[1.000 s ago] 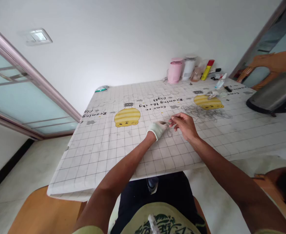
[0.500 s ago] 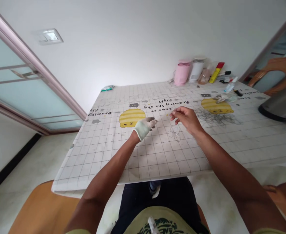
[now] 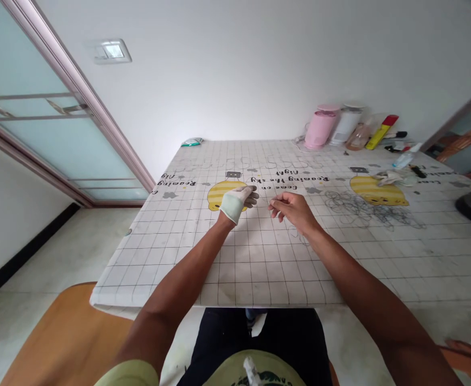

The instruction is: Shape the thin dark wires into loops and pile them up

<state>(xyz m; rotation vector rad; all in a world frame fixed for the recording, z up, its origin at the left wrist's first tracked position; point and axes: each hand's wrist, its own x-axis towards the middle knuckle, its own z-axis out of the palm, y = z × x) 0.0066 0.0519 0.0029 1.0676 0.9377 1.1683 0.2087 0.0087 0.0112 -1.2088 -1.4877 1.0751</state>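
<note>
Both sets of fingers curl narrow — gloved left hand [image 3: 240,201], bare right hand [image 3: 293,210]; holding what, I cannot tell. Tangled fine strands [image 3: 350,210] lie right on the worktop [image 3: 255,271], best eased slowly.

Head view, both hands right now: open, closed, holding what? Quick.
Gloved left hand: loosely open, nothing visibly held.
Bare right hand: half-curled; whether it is pinching anything thin cannot be told.
</note>
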